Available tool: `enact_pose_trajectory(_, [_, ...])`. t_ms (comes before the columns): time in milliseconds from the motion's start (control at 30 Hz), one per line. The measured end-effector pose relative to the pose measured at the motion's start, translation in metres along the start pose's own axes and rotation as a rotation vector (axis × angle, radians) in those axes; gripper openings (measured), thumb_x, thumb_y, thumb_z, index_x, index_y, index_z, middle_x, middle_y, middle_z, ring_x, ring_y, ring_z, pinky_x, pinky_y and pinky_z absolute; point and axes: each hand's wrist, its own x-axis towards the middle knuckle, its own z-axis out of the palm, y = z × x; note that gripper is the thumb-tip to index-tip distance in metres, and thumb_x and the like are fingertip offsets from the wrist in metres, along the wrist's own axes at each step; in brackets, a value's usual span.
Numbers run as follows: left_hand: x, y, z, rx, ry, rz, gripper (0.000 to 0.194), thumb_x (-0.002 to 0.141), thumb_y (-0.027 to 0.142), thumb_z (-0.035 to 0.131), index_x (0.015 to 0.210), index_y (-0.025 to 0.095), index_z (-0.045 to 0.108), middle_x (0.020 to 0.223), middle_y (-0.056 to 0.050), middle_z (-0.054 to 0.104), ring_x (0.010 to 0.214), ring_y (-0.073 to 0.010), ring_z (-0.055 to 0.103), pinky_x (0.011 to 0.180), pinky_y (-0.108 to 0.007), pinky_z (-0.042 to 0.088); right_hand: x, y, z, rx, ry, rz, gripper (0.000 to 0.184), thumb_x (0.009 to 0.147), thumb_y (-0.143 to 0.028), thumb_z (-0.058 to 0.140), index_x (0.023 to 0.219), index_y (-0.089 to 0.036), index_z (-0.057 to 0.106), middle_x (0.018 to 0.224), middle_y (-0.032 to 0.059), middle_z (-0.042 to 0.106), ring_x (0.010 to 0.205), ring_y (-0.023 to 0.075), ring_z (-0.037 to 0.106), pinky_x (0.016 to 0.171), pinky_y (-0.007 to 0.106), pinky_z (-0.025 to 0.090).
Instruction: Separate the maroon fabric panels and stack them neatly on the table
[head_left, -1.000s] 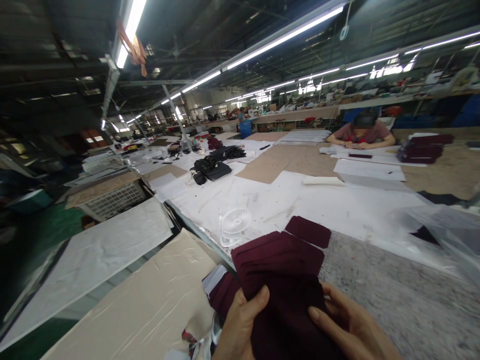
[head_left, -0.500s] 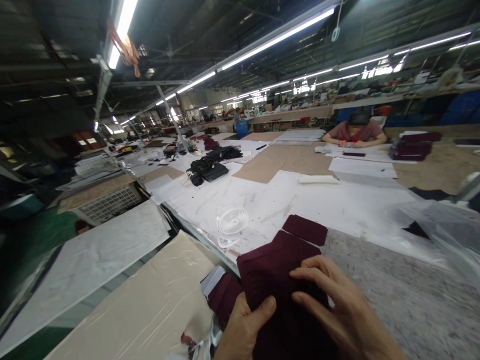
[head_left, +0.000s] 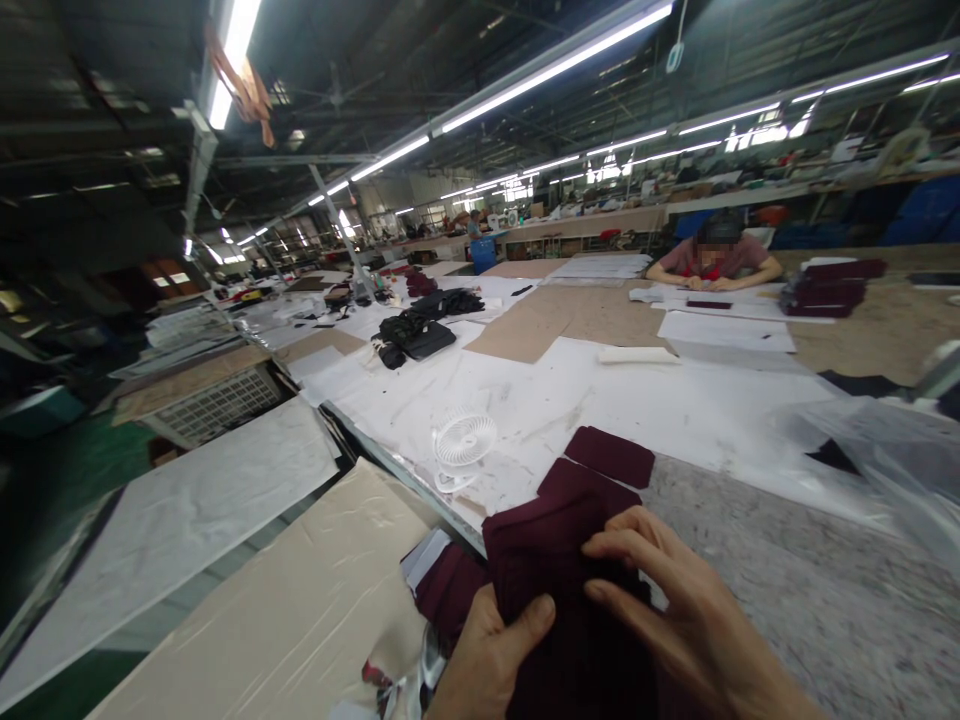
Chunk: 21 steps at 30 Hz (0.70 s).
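Observation:
A stack of dark maroon fabric pieces lies at the near edge of the table. My left hand grips it from below, thumb pressed on top. My right hand lies over the stack with fingers curled, pinching the top piece. Beyond the stack, a single maroon piece lies flat on the white table cover. More maroon pieces sit lower, to the left of my left hand.
A small white fan lies on the table just beyond the stack. Black fabric is piled farther back. A person leans on the far right side beside a maroon stack. A beige board lies at left.
My right hand has come from the stack's right side onto its top and now pinches the upper piece. The stack has drawn slightly toward me. The left hand keeps its grip.

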Motion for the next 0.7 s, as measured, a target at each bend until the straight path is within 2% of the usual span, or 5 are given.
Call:
enact_pose_trajectory(267, [0.001,-0.001,0.003,-0.02,0.002,0.005,0.037,0.062,0.038,0.079,0.089,0.015,0.069,0.073,-0.008,0.072,0.082,-0.0285,0.067,0.088,-0.046,0.047,0.0,-0.003,0.004,-0.143,0.166,-0.153,0.013,0.085,-0.01,0.057,0.091,-0.021,0.057,0.081,0.0026,0.05,0.068,0.0137,0.052,0.055,0.026,0.046])
enact_pose_trajectory(400, [0.002,0.0,0.008,-0.017,-0.012,0.04,0.039,0.061,0.04,0.079,0.089,0.013,0.069,0.074,-0.008,0.072,0.083,-0.0287,0.067,0.086,-0.044,0.048,-0.001,-0.005,0.002,-0.155,0.19,-0.219,0.016,0.085,-0.007,0.056,0.093,-0.021,0.058,0.085,0.0049,0.06,0.074,0.0165,0.051,0.062,0.03,0.046])
enact_pose_trajectory(500, [0.004,0.0,0.011,-0.032,-0.024,0.082,0.043,0.059,0.041,0.08,0.09,0.013,0.069,0.078,-0.01,0.073,0.085,-0.0294,0.066,0.087,-0.044,0.047,-0.001,-0.004,0.0,-0.109,0.144,-0.213,0.014,0.086,-0.009,0.057,0.092,-0.021,0.056,0.08,0.0027,0.064,0.073,0.0169,0.052,0.062,0.03,0.045])
enact_pose_trajectory(600, [0.004,0.0,0.008,0.033,0.049,0.079,0.043,0.06,0.042,0.079,0.09,0.013,0.069,0.081,-0.009,0.073,0.084,-0.0281,0.066,0.085,-0.043,0.048,0.001,-0.002,-0.004,-0.04,0.014,-0.122,0.014,0.087,-0.014,0.056,0.098,-0.022,0.059,0.078,0.0017,0.064,0.072,0.0163,0.056,0.062,0.029,0.047])
enact_pose_trajectory(700, [0.004,-0.003,0.003,0.111,0.097,0.088,0.042,0.061,0.042,0.078,0.089,0.013,0.069,0.083,-0.009,0.073,0.083,-0.027,0.066,0.082,-0.04,0.049,0.006,-0.004,-0.008,0.051,-0.138,-0.009,0.015,0.089,-0.017,0.053,0.083,-0.022,0.065,0.075,0.0016,0.064,0.07,0.0152,0.059,0.061,0.027,0.047])
